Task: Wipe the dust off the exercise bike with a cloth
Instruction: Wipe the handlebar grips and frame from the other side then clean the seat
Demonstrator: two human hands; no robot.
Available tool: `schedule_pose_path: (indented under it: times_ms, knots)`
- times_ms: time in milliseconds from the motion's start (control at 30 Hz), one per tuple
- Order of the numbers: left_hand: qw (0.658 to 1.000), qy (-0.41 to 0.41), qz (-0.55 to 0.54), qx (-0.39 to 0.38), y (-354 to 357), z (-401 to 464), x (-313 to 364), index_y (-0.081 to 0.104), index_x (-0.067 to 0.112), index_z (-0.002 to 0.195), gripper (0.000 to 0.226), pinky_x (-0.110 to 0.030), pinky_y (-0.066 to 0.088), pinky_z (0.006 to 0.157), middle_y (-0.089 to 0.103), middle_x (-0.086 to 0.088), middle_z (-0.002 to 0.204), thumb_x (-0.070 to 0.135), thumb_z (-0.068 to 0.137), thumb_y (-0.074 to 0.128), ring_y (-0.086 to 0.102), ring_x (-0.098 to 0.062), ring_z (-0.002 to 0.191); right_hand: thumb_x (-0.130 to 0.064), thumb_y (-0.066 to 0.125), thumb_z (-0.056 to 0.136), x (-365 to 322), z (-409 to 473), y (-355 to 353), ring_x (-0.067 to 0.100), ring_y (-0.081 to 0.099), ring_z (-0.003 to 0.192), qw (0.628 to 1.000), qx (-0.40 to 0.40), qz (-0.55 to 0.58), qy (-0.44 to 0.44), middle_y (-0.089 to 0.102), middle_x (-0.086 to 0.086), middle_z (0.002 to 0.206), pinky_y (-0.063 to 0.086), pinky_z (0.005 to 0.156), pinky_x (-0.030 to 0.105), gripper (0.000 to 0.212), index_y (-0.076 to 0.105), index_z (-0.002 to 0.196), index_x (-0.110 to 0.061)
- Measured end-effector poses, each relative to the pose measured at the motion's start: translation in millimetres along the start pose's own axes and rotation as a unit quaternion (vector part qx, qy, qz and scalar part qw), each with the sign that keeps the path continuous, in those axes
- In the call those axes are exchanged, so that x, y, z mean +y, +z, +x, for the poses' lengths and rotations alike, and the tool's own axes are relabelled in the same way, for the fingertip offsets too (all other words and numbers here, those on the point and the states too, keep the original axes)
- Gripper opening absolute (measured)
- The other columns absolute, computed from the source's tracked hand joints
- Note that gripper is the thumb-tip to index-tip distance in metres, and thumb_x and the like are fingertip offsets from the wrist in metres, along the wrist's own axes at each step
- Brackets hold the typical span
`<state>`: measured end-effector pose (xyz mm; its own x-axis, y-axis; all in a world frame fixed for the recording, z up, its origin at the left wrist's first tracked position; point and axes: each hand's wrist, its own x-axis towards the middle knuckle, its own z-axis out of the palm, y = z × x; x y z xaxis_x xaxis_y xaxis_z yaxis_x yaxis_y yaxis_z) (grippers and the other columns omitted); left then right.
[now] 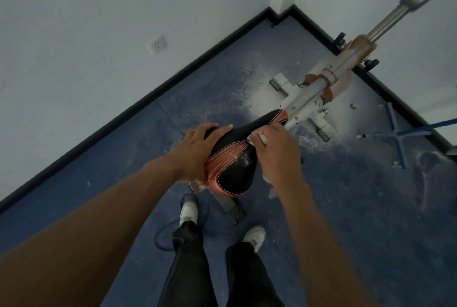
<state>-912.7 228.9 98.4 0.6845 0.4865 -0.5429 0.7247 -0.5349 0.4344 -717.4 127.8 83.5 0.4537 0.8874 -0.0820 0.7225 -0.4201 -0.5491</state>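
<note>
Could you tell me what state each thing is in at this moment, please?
Saddle: black and orange, white dust specks on top, held between both hands.
Left hand: fingers curled over the saddle's left edge.
Right hand: pressing the cloth against the saddle's right side.
Cloth: white, bunched under the right hand.
Bike frame: coated in pale dust.
Floor: blue, white dust spread around the bike's base.

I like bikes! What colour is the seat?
The seat is black with orange-red panels and white stitching, seen in the head view.
</note>
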Motion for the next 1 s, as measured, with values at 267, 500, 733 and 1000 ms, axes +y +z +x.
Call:
schedule_pose_path:
  times_ms: [267, 500, 733, 1000]
  knots:
    - [1.0, 0.005, -0.001, 0.006, 1.5, 0.6, -2.0, -0.011, 0.056, 0.152, 0.149, -0.063, 0.034, 0.111, 0.0, 0.007, 0.161, 0.032, 0.053, 0.099, 0.01, -0.033, 0.148, -0.036, 0.06, 0.101, 8.9, -4.6, -7.6, 0.01, 0.056, 0.082, 0.996, -0.081, 0.031, -0.034, 0.054, -0.009, 0.097, 0.039, 0.066, 0.025, 0.025, 0.073, 0.105, -0.015]
    - [1.0, 0.006, -0.009, 0.005, 1.3, 0.8, -1.9, -0.011, 0.057, 0.151, 0.15, -0.062, 0.034, 0.112, 0.0, 0.008, 0.161, 0.031, 0.053, 0.099, 0.01, -0.032, 0.148, -0.037, 0.059, 0.1, 13.1, -11.4, -3.4, 0.011, 0.06, 0.087, 0.988, -0.123, 0.053, -0.072, 0.061, -0.005, 0.102, 0.047, 0.074, 0.03, 0.025, 0.074, 0.105, -0.017]
    - [1.0, 0.007, -0.013, 0.002, 2.2, 0.9, -2.7, -0.011, 0.058, 0.15, 0.149, -0.062, 0.034, 0.111, -0.001, 0.009, 0.16, 0.029, 0.054, 0.099, 0.009, -0.031, 0.148, -0.029, 0.068, 0.095, 10.1, -26.3, 1.4, -0.001, 0.063, 0.082, 0.974, 0.008, 0.223, 0.05, 0.067, -0.011, 0.09, 0.043, 0.071, 0.005, 0.014, 0.071, 0.097, -0.015]
    - [1.0, 0.009, -0.009, 0.005, 2.4, 1.0, -3.1, -0.011, 0.057, 0.151, 0.149, -0.062, 0.031, 0.113, 0.0, 0.008, 0.161, 0.032, 0.054, 0.099, 0.009, -0.032, 0.148, -0.027, 0.068, 0.093, 18.1, -69.1, 26.3, 0.004, 0.062, 0.073, 0.947, 0.076, 0.308, 0.037, 0.065, -0.007, 0.08, 0.045, 0.068, 0.012, 0.015, 0.066, 0.084, -0.015]
